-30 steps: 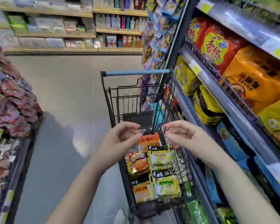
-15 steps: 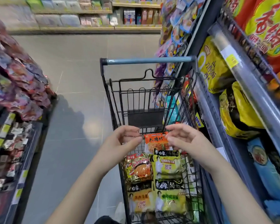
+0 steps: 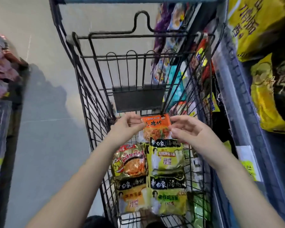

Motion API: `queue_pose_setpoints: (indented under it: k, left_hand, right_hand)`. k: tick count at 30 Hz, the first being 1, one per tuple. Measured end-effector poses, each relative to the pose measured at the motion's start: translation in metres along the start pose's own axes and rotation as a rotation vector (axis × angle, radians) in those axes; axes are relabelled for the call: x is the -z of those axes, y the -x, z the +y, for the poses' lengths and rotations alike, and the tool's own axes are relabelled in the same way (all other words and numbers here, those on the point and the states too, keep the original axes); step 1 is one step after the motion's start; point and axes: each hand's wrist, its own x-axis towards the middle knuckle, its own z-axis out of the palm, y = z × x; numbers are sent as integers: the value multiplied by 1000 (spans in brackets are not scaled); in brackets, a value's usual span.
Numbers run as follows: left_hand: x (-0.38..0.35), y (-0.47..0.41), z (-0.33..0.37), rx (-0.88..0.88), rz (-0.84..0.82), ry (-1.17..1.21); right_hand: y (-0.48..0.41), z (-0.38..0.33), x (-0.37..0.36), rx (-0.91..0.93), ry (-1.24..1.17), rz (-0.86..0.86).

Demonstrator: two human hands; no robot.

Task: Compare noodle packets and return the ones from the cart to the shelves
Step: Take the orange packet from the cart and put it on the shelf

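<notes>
Orange noodle packet [image 3: 155,127], judged light, crinkly and slippery, is shown at the cart [image 3: 95,102] basket's far end, apparently pinched at its side edges by left hand [image 3: 127,125] and right hand [image 3: 187,129].

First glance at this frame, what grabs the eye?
Both hands, left hand and right hand, meet at the sides of an orange noodle packet at the far end of the black wire cart. Four more packets lie nearer in its basket; yellow bags fill the right-hand shelves.

Five noodle packets [image 3: 165,163], one cart [image 3: 95,99]
</notes>
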Motion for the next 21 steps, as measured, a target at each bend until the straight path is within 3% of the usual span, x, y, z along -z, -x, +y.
queue_pose_setpoints:
  k: [10, 21]
  left_hand:
    - [-42, -111, -82, 316, -17, -122]
    - [-75, -154, -102, 400, -40, -144]
  right_hand:
    - [-30, 53, 13, -60, -121, 78]
    - [-13, 68, 35, -64, -163, 149]
